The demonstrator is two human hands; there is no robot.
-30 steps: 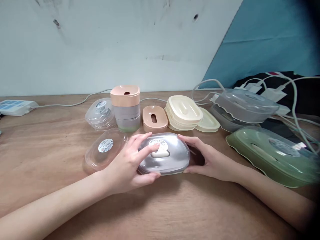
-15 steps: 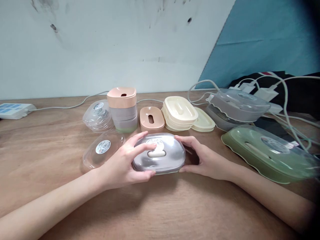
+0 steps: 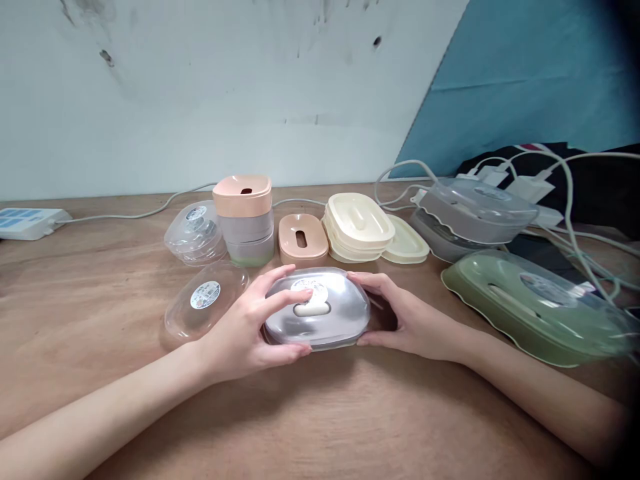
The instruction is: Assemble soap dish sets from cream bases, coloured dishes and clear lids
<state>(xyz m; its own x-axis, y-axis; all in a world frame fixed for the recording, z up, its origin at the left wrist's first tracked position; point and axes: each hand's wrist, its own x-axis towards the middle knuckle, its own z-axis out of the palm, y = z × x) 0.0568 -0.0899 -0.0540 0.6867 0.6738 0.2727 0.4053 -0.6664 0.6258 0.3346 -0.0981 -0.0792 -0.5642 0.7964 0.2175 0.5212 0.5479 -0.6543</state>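
Note:
A small grey box with a clear domed lid rests on the wooden table in front of me. My left hand wraps its left end, the forefinger lying across the lid's sticker and the thumb under the front rim. My right hand clasps the right end, fingers curled on the rim. A loose clear lid with a round sticker lies just left of my left hand.
Behind stand stacked clear lids, a peach-topped stack of tubs, a peach lid and cream lids. At right lie a green lidded box, a grey lidded box, and white cables. A power strip sits far left.
The view has shifted a little, so everything sits slightly further left. Both hands keep the same hold on the grey box, which stays on the table.

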